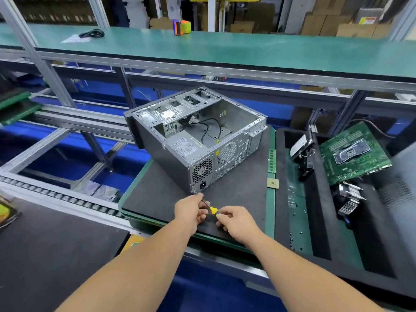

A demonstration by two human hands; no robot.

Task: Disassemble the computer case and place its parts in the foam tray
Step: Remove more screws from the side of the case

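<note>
An open grey computer case [198, 136] lies on its side on a dark mat [162, 194], with loose black cables inside. A yellow-handled screwdriver [212, 209] points its tip at the case's near bottom corner, below the power socket. My left hand [191, 211] pinches the screwdriver's shaft. My right hand [236, 221] grips its handle. To the right, the black foam tray [319, 221] holds a green motherboard [353, 154], a heatsink [350, 199], a hard drive [300, 146] and several small screws.
A RAM stick [271, 161] and a CPU chip [272, 183] lie on the green strip between mat and tray. A roller conveyor [67, 199] runs at the left. A green shelf [202, 48] spans above, carrying a black cable and an orange-green item.
</note>
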